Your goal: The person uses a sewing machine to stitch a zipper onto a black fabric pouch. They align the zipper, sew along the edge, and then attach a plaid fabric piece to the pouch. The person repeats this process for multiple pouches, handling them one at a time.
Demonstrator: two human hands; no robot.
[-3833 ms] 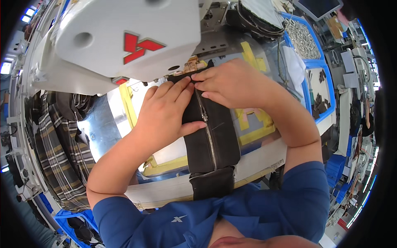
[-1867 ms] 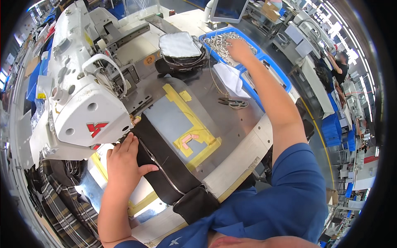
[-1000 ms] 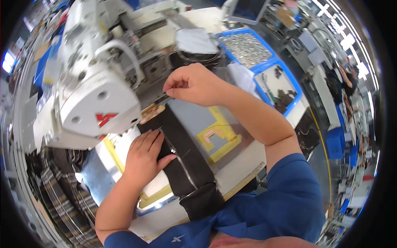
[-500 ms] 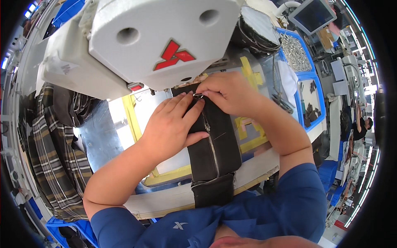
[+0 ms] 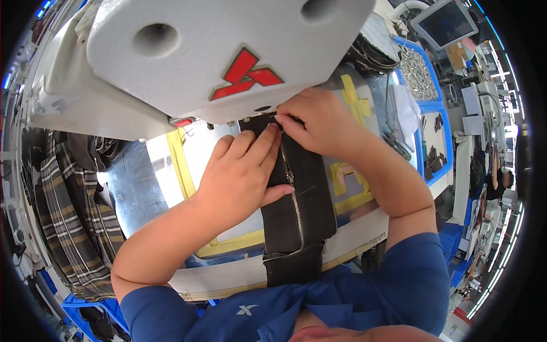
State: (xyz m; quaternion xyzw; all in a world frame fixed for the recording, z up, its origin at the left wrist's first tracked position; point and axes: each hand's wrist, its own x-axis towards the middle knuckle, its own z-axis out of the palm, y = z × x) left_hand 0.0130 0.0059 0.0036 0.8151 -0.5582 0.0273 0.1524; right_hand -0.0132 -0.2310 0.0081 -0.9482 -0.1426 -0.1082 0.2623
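Note:
A long black fabric piece [image 5: 315,205] lies lengthwise below the white machine head [image 5: 188,74]. Down its middle runs a silver metal zipper [image 5: 297,214], with a slider [image 5: 290,176] partway along. My left hand [image 5: 236,171] rests on the fabric's left side, fingers stretched toward the far end and thumb beside the zipper. Its fingertips meet those of my right hand [image 5: 319,122], which is closed in a pinch at the zipper's far end, just under the machine head. What sits in that pinch is hidden by the fingers.
Yellow tape [image 5: 353,102] marks the table. At right, blue trays hold silver metal parts [image 5: 419,74] and small dark pieces [image 5: 436,157]; scissors [image 5: 396,145] and a white cloth [image 5: 405,108] lie beside them. Plaid fabric [image 5: 74,205] hangs at left. A screen [image 5: 444,23] stands far right.
A small metal piece that showed between my fingertips is now covered. My right hand has shifted slightly outward from me. My left fingers are more bent, and the machine looms larger in view.

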